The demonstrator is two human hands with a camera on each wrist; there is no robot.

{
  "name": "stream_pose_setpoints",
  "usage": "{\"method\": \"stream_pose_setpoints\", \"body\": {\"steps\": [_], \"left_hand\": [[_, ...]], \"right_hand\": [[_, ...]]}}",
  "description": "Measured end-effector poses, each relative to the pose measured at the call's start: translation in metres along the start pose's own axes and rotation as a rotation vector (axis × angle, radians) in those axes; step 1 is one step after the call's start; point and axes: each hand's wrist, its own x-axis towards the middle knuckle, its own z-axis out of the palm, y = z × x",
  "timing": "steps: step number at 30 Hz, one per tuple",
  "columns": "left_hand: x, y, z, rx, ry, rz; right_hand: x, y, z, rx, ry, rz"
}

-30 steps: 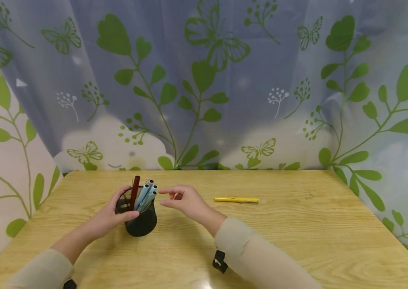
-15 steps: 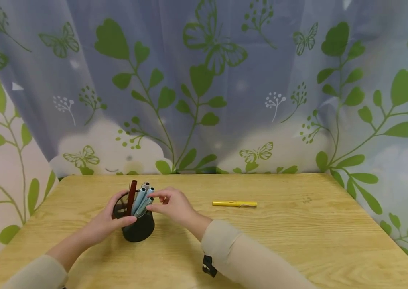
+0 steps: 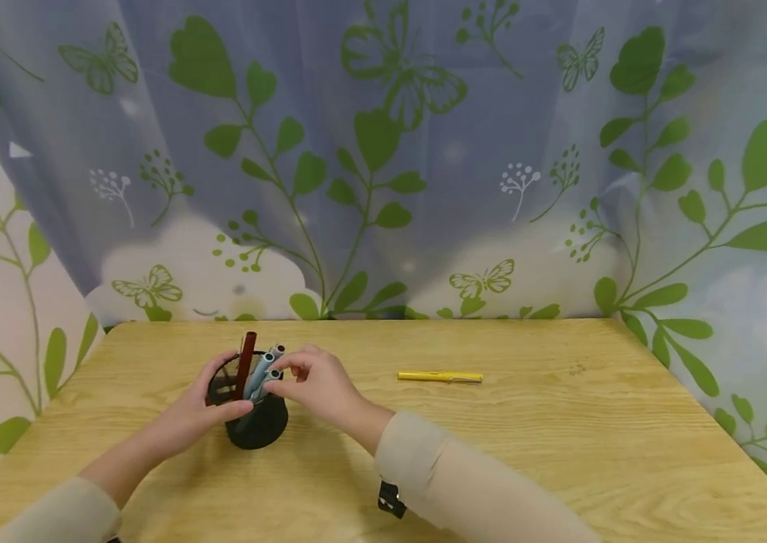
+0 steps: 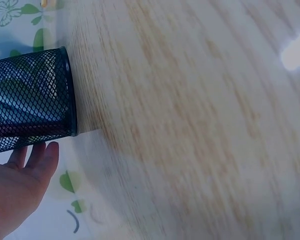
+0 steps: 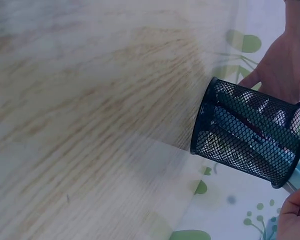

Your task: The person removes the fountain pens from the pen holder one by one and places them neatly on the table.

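A black mesh pen holder [image 3: 257, 426] stands upright on the wooden table, left of centre in the head view. My left hand [image 3: 189, 411] grips it around its left side near the rim, thumb in front; in the left wrist view the fingertips touch the mesh. A dark red pen [image 3: 245, 366] and several light blue pens [image 3: 259, 375] poke out of the top. My right hand [image 3: 318, 388] reaches in from the right and pinches one light blue pen between thumb and index finger. That pen's lower part shows only dimly through the mesh [image 5: 250, 132] in the right wrist view.
A yellow pen [image 3: 440, 376] lies flat on the table [image 3: 526, 452], right of the right hand. Behind the table's back edge hangs a curtain [image 3: 424, 188] printed with leaves and butterflies.
My right hand has moved left from beside the holder to the pens, and its thumb and index finger have come together on a light blue one. The left hand keeps its grip.
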Motion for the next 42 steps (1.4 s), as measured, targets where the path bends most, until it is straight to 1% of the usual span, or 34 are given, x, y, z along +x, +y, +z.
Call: {"method": "stream_pose_setpoints", "body": {"steps": [5, 8, 14, 17, 21, 27, 31, 38, 42], "left_hand": [[0.000, 0.001, -0.001, 0.011, -0.014, -0.016], [-0.001, 0.001, 0.000, -0.008, -0.027, -0.015], [-0.003, 0.001, -0.002, -0.017, -0.009, -0.003], [-0.004, 0.002, -0.002, -0.025, -0.018, -0.010], [-0.005, 0.001, 0.000, -0.021, -0.020, -0.022], [-0.005, 0.001, -0.001, 0.009, 0.011, -0.018], [-0.005, 0.001, -0.001, 0.006, 0.016, -0.011], [0.000, -0.001, 0.001, 0.006, 0.007, 0.008], [0.000, -0.001, -0.001, 0.022, 0.011, -0.001]], "right_hand": [[-0.002, -0.003, -0.006, -0.001, 0.009, 0.000], [-0.003, -0.005, -0.011, -0.013, 0.016, -0.007], [-0.008, -0.013, -0.024, 0.001, 0.017, -0.061], [-0.012, -0.014, -0.029, -0.005, 0.020, -0.083], [-0.018, -0.009, -0.035, -0.066, 0.018, -0.105], [-0.021, -0.005, -0.047, -0.192, -0.006, -0.134], [-0.022, -0.002, -0.054, -0.284, -0.022, -0.127], [-0.030, 0.007, -0.064, -0.378, -0.035, -0.084], [-0.030, 0.010, -0.067, -0.420, -0.045, -0.096]]}}
